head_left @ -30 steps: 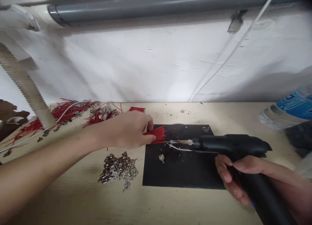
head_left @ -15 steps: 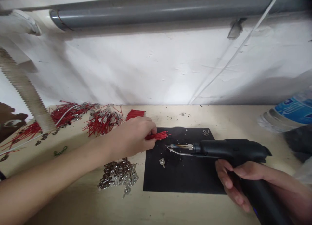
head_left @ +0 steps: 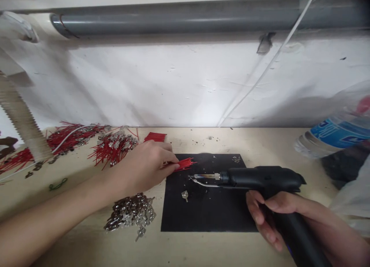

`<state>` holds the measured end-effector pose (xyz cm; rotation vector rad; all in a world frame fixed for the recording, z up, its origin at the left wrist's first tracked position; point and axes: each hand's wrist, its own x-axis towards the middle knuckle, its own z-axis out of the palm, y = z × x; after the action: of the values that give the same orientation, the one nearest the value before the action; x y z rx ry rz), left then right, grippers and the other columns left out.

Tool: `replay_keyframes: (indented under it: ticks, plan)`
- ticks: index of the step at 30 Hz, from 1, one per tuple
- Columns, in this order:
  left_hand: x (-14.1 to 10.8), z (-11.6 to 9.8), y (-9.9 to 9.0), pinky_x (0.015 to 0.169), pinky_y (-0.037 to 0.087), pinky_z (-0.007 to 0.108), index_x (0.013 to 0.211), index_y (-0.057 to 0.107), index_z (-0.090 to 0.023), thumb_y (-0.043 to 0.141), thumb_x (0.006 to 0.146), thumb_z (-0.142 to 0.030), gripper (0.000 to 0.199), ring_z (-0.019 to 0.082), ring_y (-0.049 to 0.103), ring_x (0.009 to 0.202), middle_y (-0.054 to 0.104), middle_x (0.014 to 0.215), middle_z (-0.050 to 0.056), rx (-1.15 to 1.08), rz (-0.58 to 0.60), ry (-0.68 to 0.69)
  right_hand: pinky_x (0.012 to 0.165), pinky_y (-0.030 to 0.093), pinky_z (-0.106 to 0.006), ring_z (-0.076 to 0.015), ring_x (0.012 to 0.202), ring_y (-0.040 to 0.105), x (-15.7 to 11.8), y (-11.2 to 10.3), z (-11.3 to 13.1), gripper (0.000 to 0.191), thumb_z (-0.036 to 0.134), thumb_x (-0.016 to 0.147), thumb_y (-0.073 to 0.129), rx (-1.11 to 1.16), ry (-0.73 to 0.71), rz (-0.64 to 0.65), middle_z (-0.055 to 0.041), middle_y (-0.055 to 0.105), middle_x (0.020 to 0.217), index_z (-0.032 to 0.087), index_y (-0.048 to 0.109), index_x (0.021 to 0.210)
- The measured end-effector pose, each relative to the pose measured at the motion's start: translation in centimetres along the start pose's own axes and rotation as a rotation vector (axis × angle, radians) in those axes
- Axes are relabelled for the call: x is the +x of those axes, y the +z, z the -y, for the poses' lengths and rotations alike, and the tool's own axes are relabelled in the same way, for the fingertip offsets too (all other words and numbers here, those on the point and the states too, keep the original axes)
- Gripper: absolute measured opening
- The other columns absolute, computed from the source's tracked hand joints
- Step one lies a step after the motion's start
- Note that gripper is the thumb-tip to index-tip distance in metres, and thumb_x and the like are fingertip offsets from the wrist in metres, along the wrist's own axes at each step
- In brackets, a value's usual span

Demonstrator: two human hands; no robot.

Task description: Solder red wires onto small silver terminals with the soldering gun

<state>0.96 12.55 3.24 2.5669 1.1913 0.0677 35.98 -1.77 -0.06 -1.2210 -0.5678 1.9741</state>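
Pinched in my left hand (head_left: 153, 163) is a small bundle of red wires (head_left: 185, 164), their tips pointing right over a black mat (head_left: 202, 217). My right hand (head_left: 268, 217) is wrapped round the handle of a black soldering gun (head_left: 260, 178). Its metal tip (head_left: 199, 177), with a thin curved feed tube beneath, points left, just below and apart from the wire ends. On the mat under the tip lies one metal terminal (head_left: 185, 195). A pile of loose metal terminals (head_left: 133, 213) sits left of the mat, below my left forearm.
Red wires with terminals attached lie in heaps (head_left: 112, 147) at the back left. Behind my left hand is a stack of red wires (head_left: 155, 137). A plastic bottle (head_left: 332, 134) lies at the right, and a ribbed hose (head_left: 23, 116) stands at the left.
The whole view has shifted slightly, so things appear farther left. The fingers of my left hand have shifted on the red wires, which are still held. The soldering gun keeps its pose over the mat.
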Motion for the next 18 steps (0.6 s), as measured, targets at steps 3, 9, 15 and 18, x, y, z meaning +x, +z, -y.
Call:
replay_keyframes:
  ticks: [3, 9, 15, 18]
  plan:
    - [-0.2, 0.0, -0.1, 0.082, 0.050, 0.036, 0.113, 0.105, -0.025, 0.073, 0.125, -0.028, 0.034, 0.023, 0.080, 0.094, 0.087, 0.102, 0.008, 0.018, 0.001, 0.012, 0.069, 0.055, -0.030, -0.0179, 0.069, 0.067, 0.0, 0.0, -0.2, 0.040, 0.051, 0.085, 0.116, 0.011, -0.007, -0.017, -0.0044, 0.079, 0.083, 0.019, 0.092, 0.080]
    - [-0.7, -0.1, -0.4, 0.077, 0.047, 0.033, 0.106, 0.099, -0.024, 0.083, 0.120, -0.037, 0.025, 0.021, 0.079, 0.093, 0.084, 0.109, 0.007, 0.016, 0.061, 0.033, 0.067, 0.056, -0.031, -0.0181, 0.068, 0.067, 0.1, -0.1, -0.4, 0.039, 0.048, 0.082, 0.116, 0.021, -0.013, -0.045, -0.0040, 0.079, 0.081, 0.019, 0.089, 0.079]
    - [0.0, 1.0, 0.4, 0.086, 0.054, 0.034, 0.121, 0.101, -0.024, 0.071, 0.125, -0.026, 0.030, 0.023, 0.080, 0.102, 0.084, 0.114, 0.009, 0.001, 0.013, 0.107, 0.067, 0.056, -0.032, -0.0191, 0.070, 0.069, 0.0, -0.1, -0.3, 0.037, 0.045, 0.083, 0.117, 0.040, -0.021, -0.039, -0.0024, 0.080, 0.083, 0.021, 0.089, 0.083]
    - [0.3, 1.9, 0.7, 0.094, 0.061, 0.035, 0.125, 0.101, -0.025, 0.072, 0.125, -0.024, 0.028, 0.023, 0.081, 0.105, 0.085, 0.119, 0.010, -0.025, -0.006, 0.172, 0.066, 0.056, -0.032, -0.0192, 0.070, 0.066, 0.1, -0.3, -0.4, 0.039, 0.048, 0.083, 0.117, 0.030, -0.031, -0.037, -0.0028, 0.080, 0.082, 0.021, 0.089, 0.083]
